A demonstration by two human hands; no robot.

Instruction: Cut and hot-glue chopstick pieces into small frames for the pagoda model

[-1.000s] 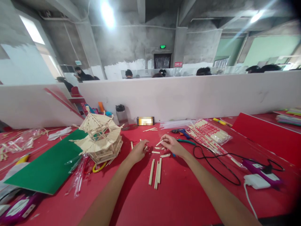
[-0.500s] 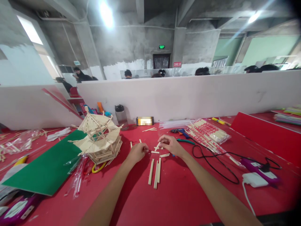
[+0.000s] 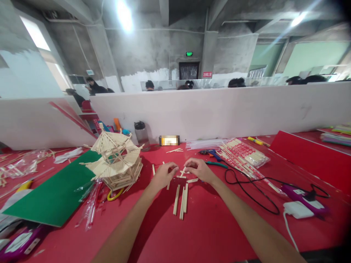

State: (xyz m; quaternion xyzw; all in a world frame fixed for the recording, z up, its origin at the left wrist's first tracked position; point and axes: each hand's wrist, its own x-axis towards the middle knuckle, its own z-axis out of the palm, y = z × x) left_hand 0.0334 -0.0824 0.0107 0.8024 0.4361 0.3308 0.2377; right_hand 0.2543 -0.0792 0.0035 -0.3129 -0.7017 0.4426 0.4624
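Observation:
My right hand (image 3: 199, 170) pinches a short wooden stick (image 3: 182, 172) that slants over a small group of short sticks on the red table (image 3: 164, 233). Just left of it, my left hand (image 3: 165, 174) is raised with thumb and forefinger curved apart, and nothing shows between them. A short stick (image 3: 181, 177) lies crosswise below the fingertips, and another short piece (image 3: 192, 180) is under my right hand. Nearer to me, several longer sticks (image 3: 182, 204) lie lengthwise. One stick is partly hidden behind my left wrist.
A wooden stick pavilion (image 3: 117, 160) stands at the left by a green board (image 3: 55, 193). Behind are a bottle (image 3: 142, 136) and a phone (image 3: 169, 140). Right lie a glue gun (image 3: 212, 154), bundled sticks (image 3: 244, 155), a black cable (image 3: 257, 180) and a purple device (image 3: 304, 199).
My left hand has moved right and slightly up, closer to my right hand, and its thumb and forefinger have spread. My right hand stays nearly in place with the stick.

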